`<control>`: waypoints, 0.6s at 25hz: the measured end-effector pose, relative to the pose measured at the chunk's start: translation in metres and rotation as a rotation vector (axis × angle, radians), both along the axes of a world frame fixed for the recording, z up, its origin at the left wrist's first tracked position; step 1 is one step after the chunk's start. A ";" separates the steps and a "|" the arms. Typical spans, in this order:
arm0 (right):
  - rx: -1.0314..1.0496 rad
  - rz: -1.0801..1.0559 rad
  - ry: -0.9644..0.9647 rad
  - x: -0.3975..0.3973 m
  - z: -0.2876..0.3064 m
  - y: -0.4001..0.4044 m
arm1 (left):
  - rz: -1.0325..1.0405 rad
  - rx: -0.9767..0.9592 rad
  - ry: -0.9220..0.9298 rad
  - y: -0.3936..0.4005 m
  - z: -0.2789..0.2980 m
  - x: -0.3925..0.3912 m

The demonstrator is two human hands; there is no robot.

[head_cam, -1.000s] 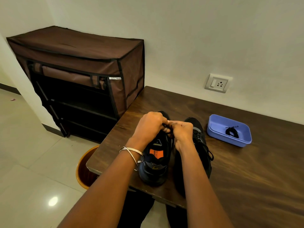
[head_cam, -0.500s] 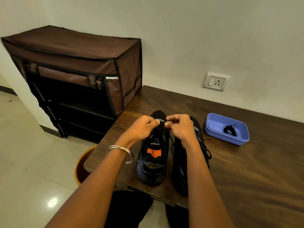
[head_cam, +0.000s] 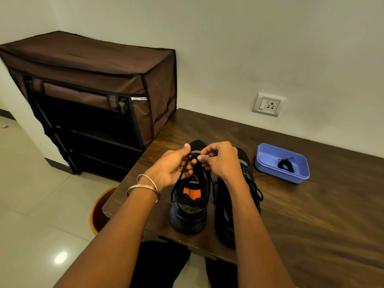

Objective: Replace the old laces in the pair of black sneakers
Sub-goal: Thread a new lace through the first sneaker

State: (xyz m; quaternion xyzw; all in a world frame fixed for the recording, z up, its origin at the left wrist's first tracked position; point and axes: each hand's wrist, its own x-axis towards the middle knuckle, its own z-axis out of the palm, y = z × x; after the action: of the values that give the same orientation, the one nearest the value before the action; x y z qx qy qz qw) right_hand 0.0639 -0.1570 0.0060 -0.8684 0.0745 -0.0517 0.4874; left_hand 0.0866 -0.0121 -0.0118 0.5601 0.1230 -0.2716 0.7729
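Observation:
Two black sneakers stand side by side on the dark wooden table (head_cam: 311, 215), toes away from me. The left sneaker (head_cam: 190, 206) shows an orange insole label. Above its toe end my left hand (head_cam: 172, 167) and my right hand (head_cam: 220, 161) each pinch a part of its black lace (head_cam: 182, 175), which runs down along the shoe's left side. The right sneaker (head_cam: 247, 183) is partly hidden under my right forearm, with its own lace hanging at its right side. A coiled black lace (head_cam: 286, 164) lies in the blue tray (head_cam: 268, 161) at the right.
A brown fabric shoe rack (head_cam: 93, 96) stands left of the table against the wall. An orange bucket (head_cam: 98, 213) sits on the tiled floor beneath the table's left corner. A wall socket (head_cam: 268, 104) is above the table.
My hands have drawn slightly apart over the left sneaker's toe end, and my left hand has turned palm inward with the lace drawn up from the shoe.

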 end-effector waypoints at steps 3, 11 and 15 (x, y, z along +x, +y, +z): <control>-0.020 -0.020 -0.001 0.002 -0.004 0.000 | -0.035 -0.192 0.048 0.011 -0.001 0.001; -0.055 -0.020 -0.028 0.004 -0.007 0.000 | -0.015 0.136 -0.298 0.004 -0.003 -0.005; -0.034 -0.010 -0.017 0.005 -0.007 0.001 | 0.073 0.183 -0.368 0.001 -0.007 -0.006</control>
State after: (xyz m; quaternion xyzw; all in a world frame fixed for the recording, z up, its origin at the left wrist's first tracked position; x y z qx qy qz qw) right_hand 0.0689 -0.1565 -0.0009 -0.8758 0.0737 -0.0626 0.4730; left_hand 0.0809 -0.0114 -0.0183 0.6634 0.0243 -0.1243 0.7375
